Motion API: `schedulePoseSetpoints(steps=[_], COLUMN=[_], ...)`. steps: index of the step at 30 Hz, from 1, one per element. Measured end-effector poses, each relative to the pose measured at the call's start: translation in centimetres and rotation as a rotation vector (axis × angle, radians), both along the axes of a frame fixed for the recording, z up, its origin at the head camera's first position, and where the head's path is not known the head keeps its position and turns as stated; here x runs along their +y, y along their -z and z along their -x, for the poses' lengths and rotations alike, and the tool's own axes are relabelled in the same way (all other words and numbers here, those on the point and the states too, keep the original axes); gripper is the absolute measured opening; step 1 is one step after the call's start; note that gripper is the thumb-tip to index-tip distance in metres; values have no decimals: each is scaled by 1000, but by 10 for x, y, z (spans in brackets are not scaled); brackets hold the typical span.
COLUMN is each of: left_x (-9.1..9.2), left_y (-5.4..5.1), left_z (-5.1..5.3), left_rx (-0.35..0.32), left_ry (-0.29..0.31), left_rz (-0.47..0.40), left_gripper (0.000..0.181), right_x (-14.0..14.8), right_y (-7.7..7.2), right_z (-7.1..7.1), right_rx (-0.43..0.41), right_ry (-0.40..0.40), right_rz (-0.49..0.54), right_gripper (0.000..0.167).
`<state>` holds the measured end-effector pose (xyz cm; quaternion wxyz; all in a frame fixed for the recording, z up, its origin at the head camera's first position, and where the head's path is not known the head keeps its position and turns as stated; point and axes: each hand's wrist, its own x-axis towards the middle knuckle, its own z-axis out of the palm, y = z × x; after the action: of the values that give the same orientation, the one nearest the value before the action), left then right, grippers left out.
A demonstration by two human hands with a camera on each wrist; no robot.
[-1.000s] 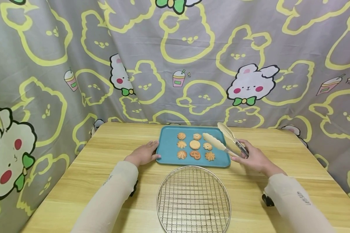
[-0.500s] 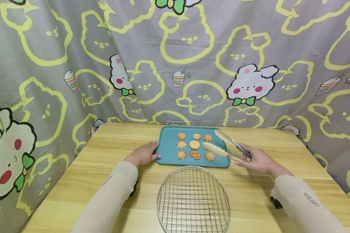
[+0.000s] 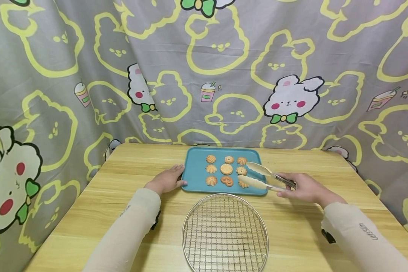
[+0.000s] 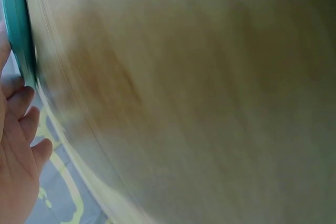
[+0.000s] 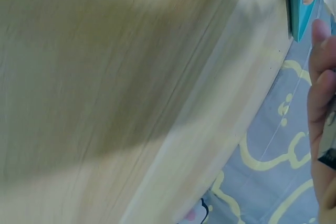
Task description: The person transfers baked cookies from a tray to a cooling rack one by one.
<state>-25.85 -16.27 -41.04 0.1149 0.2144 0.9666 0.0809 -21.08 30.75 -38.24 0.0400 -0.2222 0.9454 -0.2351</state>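
Observation:
A blue-green baking tray [image 3: 195, 166] lies on the wooden table, bearing several cookies [image 3: 226, 169] in rows. My left hand [image 3: 166, 179] rests against the tray's left edge, fingers fairly straight; the left wrist view shows its fingertips [image 4: 23, 100] at the rim. In my right hand [image 3: 304, 187] I grip a pair of tongs [image 3: 256, 183] with pale scalloped heads. The tongs' two arms are spread apart over the right-hand column of cookies, with nothing pinched between them. One head partly covers the front right cookie [image 3: 243, 184].
A round wire cooling rack [image 3: 225, 194] lies in front of the tray, nearer to me. Behind the table [image 3: 122, 170] hangs a grey curtain [image 3: 176, 49] with yellow cartoon outlines, close to its back edge.
My right hand has drawn the tongs toward me and slightly right, bringing the heads from the back right cookies to the middle and front ones. My left hand stays put.

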Motion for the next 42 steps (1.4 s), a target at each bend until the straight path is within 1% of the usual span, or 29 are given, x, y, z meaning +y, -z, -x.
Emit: schedulePoseSetpoints(steps=[8, 12, 17, 27, 36, 42], left_x=[0, 0, -1, -1, 0, -1], left_y=[-1, -1, -1, -1, -1, 0], left_z=[-1, -1, -1, -2, -2, 0], left_rx=[-1, 0, 1, 4, -4, 4], left_ry=[-1, -1, 0, 6, 0, 2], left_rz=[-4, -4, -10, -17, -7, -2], left_gripper=[72, 72, 72, 72, 72, 72], right_x=[1, 1, -2, -2, -1, 1], right_y=[-3, -4, -7, -6, -6, -3], right_z=[0, -1, -2, 0, -1, -1], right_rx=[12, -3, -36, -54, -17, 7], right_ry=[-48, -59, -52, -47, -59, -71], right_rz=[-51, -66, -84, -113, -122, -126], right_gripper=[70, 69, 69, 67, 62, 63])
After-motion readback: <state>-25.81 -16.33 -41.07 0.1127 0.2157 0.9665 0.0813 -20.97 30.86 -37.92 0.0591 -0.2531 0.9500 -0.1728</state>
